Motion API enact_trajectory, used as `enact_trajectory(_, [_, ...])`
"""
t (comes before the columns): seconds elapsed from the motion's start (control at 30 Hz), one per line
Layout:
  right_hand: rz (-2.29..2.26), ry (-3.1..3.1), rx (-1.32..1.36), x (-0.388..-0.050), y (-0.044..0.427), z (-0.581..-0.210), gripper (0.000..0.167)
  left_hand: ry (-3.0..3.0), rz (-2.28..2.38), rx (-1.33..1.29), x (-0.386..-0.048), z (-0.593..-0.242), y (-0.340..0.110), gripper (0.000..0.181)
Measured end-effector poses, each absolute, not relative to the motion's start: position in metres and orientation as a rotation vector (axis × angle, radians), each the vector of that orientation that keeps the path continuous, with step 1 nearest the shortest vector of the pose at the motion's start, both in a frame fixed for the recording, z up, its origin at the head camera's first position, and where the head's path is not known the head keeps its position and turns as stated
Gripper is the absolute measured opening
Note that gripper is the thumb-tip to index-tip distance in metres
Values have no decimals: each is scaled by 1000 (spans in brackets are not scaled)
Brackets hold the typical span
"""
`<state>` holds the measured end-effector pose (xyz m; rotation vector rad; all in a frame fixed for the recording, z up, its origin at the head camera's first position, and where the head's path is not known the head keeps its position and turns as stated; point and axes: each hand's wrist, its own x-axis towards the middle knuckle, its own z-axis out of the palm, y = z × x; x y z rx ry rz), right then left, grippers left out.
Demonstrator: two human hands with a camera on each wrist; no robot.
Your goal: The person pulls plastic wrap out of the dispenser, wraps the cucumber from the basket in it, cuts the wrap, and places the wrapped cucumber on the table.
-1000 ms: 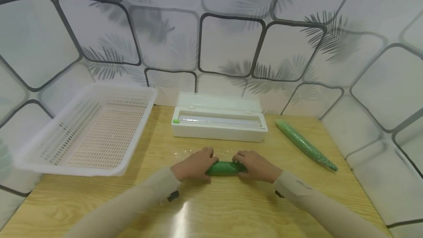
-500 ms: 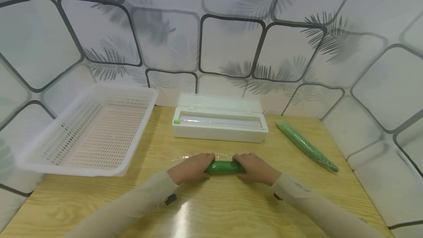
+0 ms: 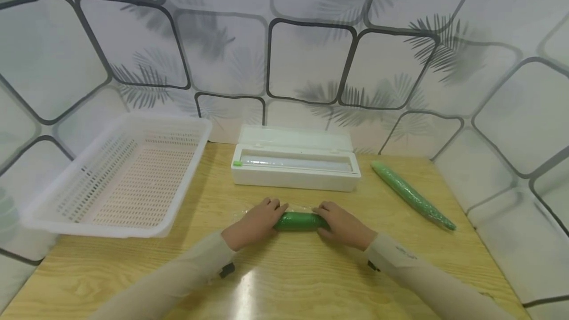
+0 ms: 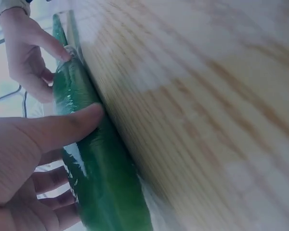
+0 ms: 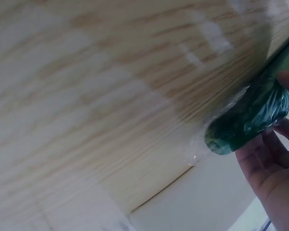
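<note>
A green cucumber [image 3: 299,220] lies crosswise on the wooden table, with glossy clear cling film [image 5: 274,108] around it. My left hand [image 3: 254,224] holds its left part. In the left wrist view the left thumb [image 4: 82,122] presses on the near side, and the fingers reach round the other side. My right hand [image 3: 345,226] grips the right part between thumb and fingers. Loose film [image 3: 298,208] shows just beyond the cucumber. In the right wrist view, film also sticks out past the cucumber's rounded end.
An open white cling film box [image 3: 295,179] with a roll inside stands behind the hands. To the right lies another film-wrapped cucumber [image 3: 411,194]. A white perforated basket [image 3: 175,206] sits at left. Patterned walls [image 3: 311,63] border the wooden table [image 3: 302,280].
The cucumber has shifted slightly away from me with both hands on it. Less loose film shows beyond it. The left fingers drew in, then reached forward again.
</note>
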<state>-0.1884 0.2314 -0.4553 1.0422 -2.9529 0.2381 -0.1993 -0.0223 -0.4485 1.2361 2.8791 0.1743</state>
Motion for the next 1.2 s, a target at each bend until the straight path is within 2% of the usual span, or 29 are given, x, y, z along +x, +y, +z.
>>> enact_trajectory(0.17, [396,-3078,909,-189,231,-453,43,2833,370,1210,-199,-448,-26,43])
enact_trajectory(0.27, [421,-3094,879,-189,230,-453,43,2799,416,1247,-200,-450,-29,38])
enact_trajectory(0.47, [388,-3102,789,-189,228,-453,40,2781,365,1197,-205,-458,-37,53])
enact_trajectory(0.67, [372,-3171,630,-192,225,-450,35,2837,396,1087,-207,-463,-50,56])
enact_trajectory(0.87, [343,-3121,695,-194,228,-451,35,2882,431,1164,-209,-465,-60,60])
enact_trajectory(1.07, [214,-2959,826,-196,233,-454,38,2859,530,1131,-211,-463,-67,50])
enact_trajectory(1.2, [220,-2947,774,-197,235,-453,32,2879,495,1137,-213,-463,-69,48])
